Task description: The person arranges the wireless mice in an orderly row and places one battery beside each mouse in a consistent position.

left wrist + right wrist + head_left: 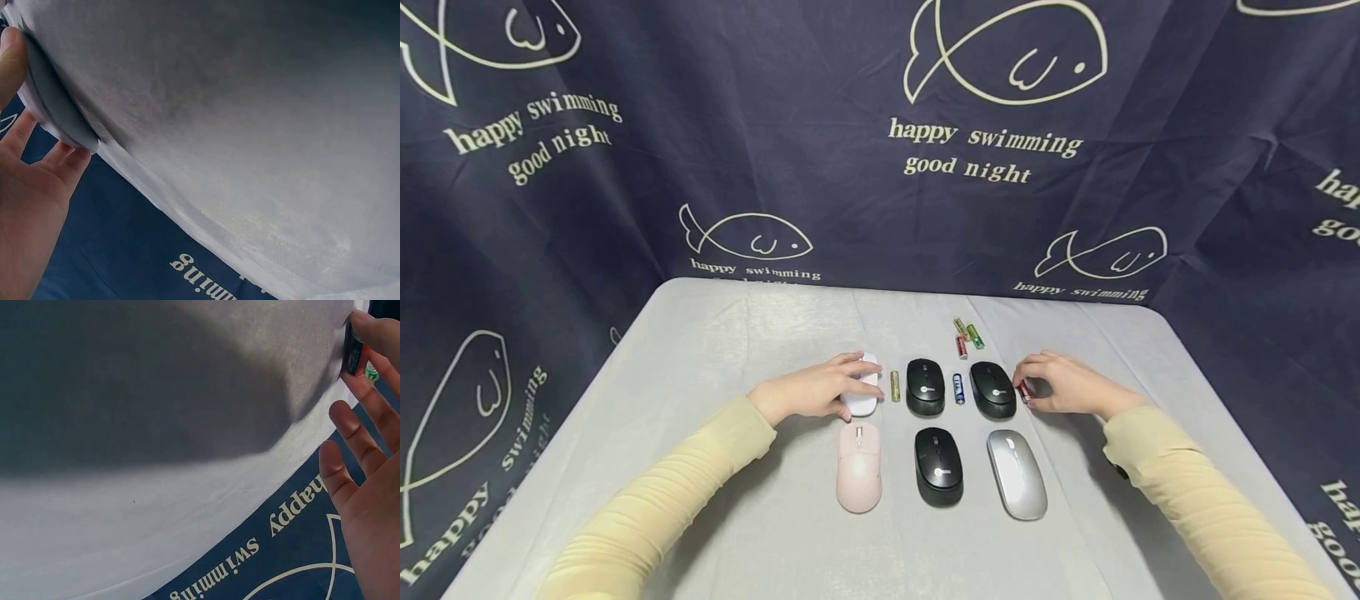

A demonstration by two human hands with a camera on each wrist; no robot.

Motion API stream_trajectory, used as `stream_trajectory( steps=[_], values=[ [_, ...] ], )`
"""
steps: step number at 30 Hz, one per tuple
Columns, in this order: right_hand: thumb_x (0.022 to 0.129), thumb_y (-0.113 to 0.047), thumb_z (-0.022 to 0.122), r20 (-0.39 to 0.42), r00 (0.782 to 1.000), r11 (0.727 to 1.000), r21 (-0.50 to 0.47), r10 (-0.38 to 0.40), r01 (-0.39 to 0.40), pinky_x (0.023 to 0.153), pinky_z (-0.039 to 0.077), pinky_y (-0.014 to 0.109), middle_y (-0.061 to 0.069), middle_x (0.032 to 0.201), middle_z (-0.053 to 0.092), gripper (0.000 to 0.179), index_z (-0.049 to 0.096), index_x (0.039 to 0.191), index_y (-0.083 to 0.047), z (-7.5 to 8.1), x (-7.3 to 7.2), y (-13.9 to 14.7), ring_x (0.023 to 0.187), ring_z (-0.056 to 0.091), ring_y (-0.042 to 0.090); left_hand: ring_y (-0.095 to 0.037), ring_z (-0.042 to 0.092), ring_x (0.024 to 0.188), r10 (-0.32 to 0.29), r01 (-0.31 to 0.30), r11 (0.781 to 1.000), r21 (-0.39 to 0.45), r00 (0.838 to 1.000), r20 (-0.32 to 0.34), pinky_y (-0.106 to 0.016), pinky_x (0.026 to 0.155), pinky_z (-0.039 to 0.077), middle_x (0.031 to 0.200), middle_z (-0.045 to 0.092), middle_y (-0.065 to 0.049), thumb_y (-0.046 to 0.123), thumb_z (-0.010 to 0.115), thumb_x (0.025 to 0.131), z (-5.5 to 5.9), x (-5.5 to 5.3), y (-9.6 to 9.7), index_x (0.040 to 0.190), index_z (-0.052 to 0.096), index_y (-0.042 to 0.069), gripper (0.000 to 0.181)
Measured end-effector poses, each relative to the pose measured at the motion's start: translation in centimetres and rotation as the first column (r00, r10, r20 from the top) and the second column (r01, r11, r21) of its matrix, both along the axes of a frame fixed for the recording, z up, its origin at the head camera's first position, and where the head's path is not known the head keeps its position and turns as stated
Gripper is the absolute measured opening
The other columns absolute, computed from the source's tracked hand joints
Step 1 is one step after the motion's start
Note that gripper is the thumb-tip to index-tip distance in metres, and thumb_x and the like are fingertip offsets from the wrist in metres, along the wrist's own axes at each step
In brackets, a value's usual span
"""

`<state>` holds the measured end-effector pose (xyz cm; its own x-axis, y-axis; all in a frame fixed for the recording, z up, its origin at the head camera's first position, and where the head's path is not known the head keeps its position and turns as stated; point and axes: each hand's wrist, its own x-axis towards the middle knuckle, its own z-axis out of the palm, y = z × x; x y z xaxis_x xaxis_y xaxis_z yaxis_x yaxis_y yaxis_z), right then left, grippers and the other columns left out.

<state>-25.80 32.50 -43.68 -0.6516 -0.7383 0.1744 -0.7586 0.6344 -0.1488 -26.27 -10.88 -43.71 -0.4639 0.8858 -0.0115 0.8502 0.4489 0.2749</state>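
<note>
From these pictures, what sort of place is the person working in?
Probably an indoor tabletop setup, screened off for handwork, though the wider room is hidden. Dark printed curtains hang behind and on both sides of a pale table, where computer mice stand in two rows with batteries nearby.

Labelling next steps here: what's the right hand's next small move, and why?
Probably loosen the right hand and leave its red battery there: it's pinched beside a black mouse, roughly in line with the gold battery and blue battery, each lying right of a mouse.
</note>
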Motion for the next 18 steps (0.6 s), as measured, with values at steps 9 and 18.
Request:
stream_trajectory(
  steps=[9,18],
  values=[
    [0.066,-0.014,0.079,0.046,0.999,1.000,0.012,-0.026,0.025,0.085,0.049,0.044,0.001,0.102,0.066,0.035,0.069,0.100,-0.015,0.5,0.0,0.0,0.095,0.060,0.022,-0.043,0.024,0.138,0.002,-0.002,1.000,-0.002,1.000,-0.002,-0.047,0.114,0.023,0.149,0.036,-0.010,0.027,0.075,0.074,-0.1,0.0,0.1,0.131,0.057,0.023,0.060],
    [0.067,-0.011,0.077,0.045,0.999,1.000,0.006,-0.023,0.022,0.083,0.050,0.048,0.004,0.102,0.066,0.033,0.069,0.100,-0.012,1.7,-0.6,-0.6,0.094,0.060,0.025,-0.044,0.024,0.138,0.002,-0.002,1.000,0.006,1.000,0.004,-0.048,0.114,0.024,0.149,0.036,-0.010,0.028,0.075,0.074,-0.1,0.0,0.0,0.131,0.058,0.023,0.060]
  ],
)
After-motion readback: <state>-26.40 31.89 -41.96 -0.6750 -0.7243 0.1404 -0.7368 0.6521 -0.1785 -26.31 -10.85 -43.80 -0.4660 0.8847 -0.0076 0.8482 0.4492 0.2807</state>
